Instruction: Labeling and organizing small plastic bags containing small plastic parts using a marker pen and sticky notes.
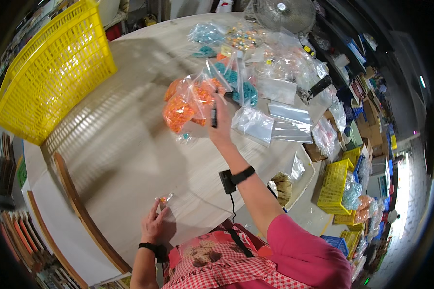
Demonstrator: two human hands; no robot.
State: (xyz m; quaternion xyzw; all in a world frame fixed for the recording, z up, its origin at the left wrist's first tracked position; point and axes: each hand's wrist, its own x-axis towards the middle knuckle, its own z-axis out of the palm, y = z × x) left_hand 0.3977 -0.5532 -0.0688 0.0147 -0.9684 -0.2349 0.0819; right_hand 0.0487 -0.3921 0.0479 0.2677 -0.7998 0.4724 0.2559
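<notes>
On the pale round table (130, 144), our right hand (220, 126) reached far out and gripped a dark marker (214, 115) upright, just beside the clear bags of orange pieces (185, 107). Our left hand (155, 226) stayed near the table's edge, fingers pinching a small clear bag (165, 199); we could barely make out the orange bits inside it. A yellow crate (53, 72) stood tilted at the left. Bags of teal pieces (238, 84) blurred together behind the marker, their contents indistinct.
</notes>
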